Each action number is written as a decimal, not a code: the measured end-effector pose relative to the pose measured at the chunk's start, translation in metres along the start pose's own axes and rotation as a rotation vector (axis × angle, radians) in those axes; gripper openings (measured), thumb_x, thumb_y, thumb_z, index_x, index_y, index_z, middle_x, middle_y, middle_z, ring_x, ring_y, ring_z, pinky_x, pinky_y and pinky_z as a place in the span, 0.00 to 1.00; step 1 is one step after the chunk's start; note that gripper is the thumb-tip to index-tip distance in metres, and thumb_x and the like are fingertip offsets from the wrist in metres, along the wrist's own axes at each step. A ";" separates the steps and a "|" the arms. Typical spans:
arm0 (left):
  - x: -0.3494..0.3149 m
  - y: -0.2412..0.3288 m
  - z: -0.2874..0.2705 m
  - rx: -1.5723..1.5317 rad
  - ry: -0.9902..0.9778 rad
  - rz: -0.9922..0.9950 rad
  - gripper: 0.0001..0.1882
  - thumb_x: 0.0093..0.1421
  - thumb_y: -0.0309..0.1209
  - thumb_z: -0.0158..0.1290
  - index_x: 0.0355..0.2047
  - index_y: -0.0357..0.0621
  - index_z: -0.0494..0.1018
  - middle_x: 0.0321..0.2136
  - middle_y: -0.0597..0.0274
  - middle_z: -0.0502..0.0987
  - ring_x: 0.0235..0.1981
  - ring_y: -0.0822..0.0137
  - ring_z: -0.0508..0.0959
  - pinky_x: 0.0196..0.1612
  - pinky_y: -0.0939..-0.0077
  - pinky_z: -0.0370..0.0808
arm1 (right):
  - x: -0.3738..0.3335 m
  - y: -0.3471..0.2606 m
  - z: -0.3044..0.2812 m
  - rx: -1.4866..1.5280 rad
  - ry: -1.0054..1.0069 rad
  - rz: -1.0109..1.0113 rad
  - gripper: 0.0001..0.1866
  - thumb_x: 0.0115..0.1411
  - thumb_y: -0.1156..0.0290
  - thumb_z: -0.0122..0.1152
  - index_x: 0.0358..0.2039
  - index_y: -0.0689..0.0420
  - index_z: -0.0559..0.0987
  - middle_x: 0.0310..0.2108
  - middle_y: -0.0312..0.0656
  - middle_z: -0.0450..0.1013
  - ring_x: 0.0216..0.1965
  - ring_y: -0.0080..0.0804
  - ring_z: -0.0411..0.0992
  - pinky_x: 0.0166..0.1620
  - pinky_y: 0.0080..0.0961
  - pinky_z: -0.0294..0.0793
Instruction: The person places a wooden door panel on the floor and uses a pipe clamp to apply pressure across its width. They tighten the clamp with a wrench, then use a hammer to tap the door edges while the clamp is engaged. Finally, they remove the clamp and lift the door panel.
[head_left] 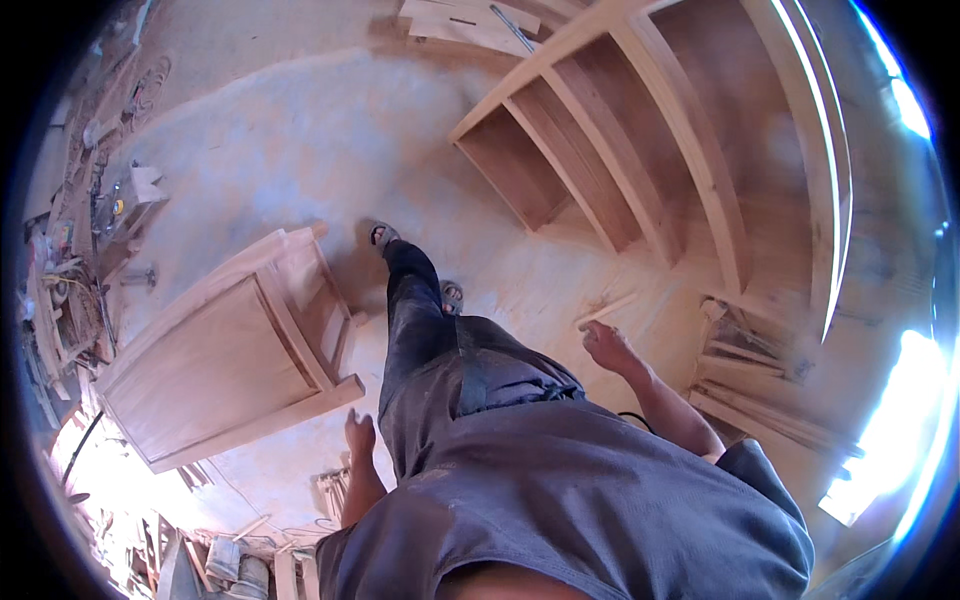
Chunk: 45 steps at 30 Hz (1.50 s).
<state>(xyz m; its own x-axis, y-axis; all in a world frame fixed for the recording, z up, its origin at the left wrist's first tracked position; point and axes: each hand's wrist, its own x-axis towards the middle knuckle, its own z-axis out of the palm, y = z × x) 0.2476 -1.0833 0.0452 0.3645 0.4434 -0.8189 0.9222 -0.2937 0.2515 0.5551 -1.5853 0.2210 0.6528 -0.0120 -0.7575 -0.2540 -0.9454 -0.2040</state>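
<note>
My left hand hangs beside my left thigh, its fingers loosely apart and nothing seen in them. Closest to it is the corner of a wooden cabinet with a flat panel, which stands low on the floor at the left; a gap shows between hand and cabinet. Out to the right of my waist is my right hand, fingers curled in, with nothing plainly held. A thin wooden strip appears just beyond its fingertips; it seems to lie on the floor, though I cannot tell whether they touch.
A large open wooden shelf frame stands at the far right. Loose boards are stacked on the right. Tools and offcuts crowd the left edge. Buckets stand at the lower left. Pale boards lie at the far end.
</note>
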 end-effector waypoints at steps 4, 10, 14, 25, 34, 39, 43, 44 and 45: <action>-0.003 -0.010 0.016 -0.226 -0.102 -0.173 0.36 0.56 0.37 0.56 0.61 0.27 0.64 0.53 0.33 0.74 0.57 0.46 0.75 0.60 0.63 0.70 | 0.082 -0.082 -0.053 0.212 0.021 -0.177 0.19 0.57 0.67 0.60 0.49 0.59 0.79 0.36 0.51 0.78 0.38 0.44 0.78 0.44 0.36 0.76; 0.040 0.087 -0.124 -0.345 0.224 -0.057 0.26 0.57 0.38 0.52 0.53 0.34 0.74 0.48 0.37 0.78 0.53 0.43 0.76 0.58 0.57 0.71 | 0.182 -0.113 -0.050 -0.351 -0.179 -0.350 0.19 0.56 0.65 0.60 0.47 0.60 0.79 0.43 0.54 0.75 0.44 0.49 0.75 0.47 0.41 0.74; 0.063 0.173 -0.210 -0.540 0.421 0.070 0.19 0.58 0.36 0.49 0.42 0.33 0.78 0.41 0.35 0.79 0.48 0.41 0.78 0.52 0.54 0.73 | 0.252 -0.228 -0.101 -0.424 -0.203 -0.309 0.19 0.56 0.65 0.60 0.46 0.60 0.79 0.43 0.55 0.75 0.44 0.51 0.74 0.48 0.43 0.73; 0.137 0.245 -0.289 -0.721 0.547 -0.167 0.26 0.60 0.35 0.52 0.57 0.36 0.71 0.45 0.40 0.79 0.47 0.45 0.80 0.52 0.59 0.75 | 0.384 -0.457 -0.186 -0.635 -0.269 -0.321 0.19 0.54 0.66 0.59 0.45 0.61 0.78 0.43 0.58 0.75 0.46 0.58 0.74 0.50 0.47 0.73; 0.130 0.270 -0.282 -0.875 0.502 -0.430 0.27 0.58 0.36 0.54 0.57 0.37 0.71 0.46 0.41 0.79 0.48 0.46 0.79 0.53 0.59 0.74 | 0.533 -0.796 -0.193 -0.909 -0.023 -0.820 0.18 0.52 0.68 0.57 0.41 0.65 0.77 0.40 0.62 0.76 0.48 0.62 0.73 0.51 0.52 0.71; 0.124 0.257 -0.223 -1.033 0.512 -0.703 0.29 0.58 0.34 0.55 0.58 0.32 0.69 0.44 0.42 0.81 0.42 0.50 0.82 0.48 0.61 0.77 | 0.508 -1.073 -0.077 -0.645 -0.071 -1.359 0.21 0.53 0.65 0.60 0.47 0.62 0.78 0.39 0.57 0.78 0.44 0.52 0.76 0.49 0.40 0.75; 0.145 0.264 -0.257 -1.311 0.460 -0.729 0.29 0.57 0.31 0.53 0.59 0.30 0.68 0.39 0.47 0.82 0.35 0.55 0.82 0.45 0.66 0.77 | 0.443 -1.198 0.022 -0.641 -0.222 -1.346 0.20 0.55 0.67 0.59 0.49 0.57 0.79 0.37 0.50 0.79 0.40 0.42 0.78 0.47 0.34 0.76; 0.157 0.250 -0.265 -1.235 0.440 -0.699 0.29 0.57 0.31 0.53 0.59 0.30 0.68 0.39 0.47 0.82 0.35 0.55 0.82 0.45 0.66 0.77 | 0.428 -1.222 0.048 -0.647 -0.258 -1.353 0.21 0.55 0.67 0.58 0.50 0.56 0.79 0.38 0.50 0.79 0.41 0.42 0.78 0.46 0.34 0.76; 0.171 0.234 -0.277 -1.160 0.434 -0.672 0.29 0.58 0.31 0.53 0.58 0.30 0.68 0.39 0.47 0.82 0.35 0.56 0.82 0.45 0.66 0.77 | 0.414 -1.246 0.079 -0.680 -0.288 -1.365 0.20 0.55 0.68 0.58 0.50 0.55 0.79 0.38 0.50 0.79 0.41 0.42 0.78 0.46 0.34 0.76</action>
<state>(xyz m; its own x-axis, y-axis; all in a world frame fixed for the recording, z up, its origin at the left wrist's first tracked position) 0.5620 -0.8414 0.1071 -0.3681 0.5026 -0.7822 0.4363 0.8363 0.3321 1.0856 -0.3864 0.1122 -0.0638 0.9372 -0.3430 0.8110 -0.1516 -0.5651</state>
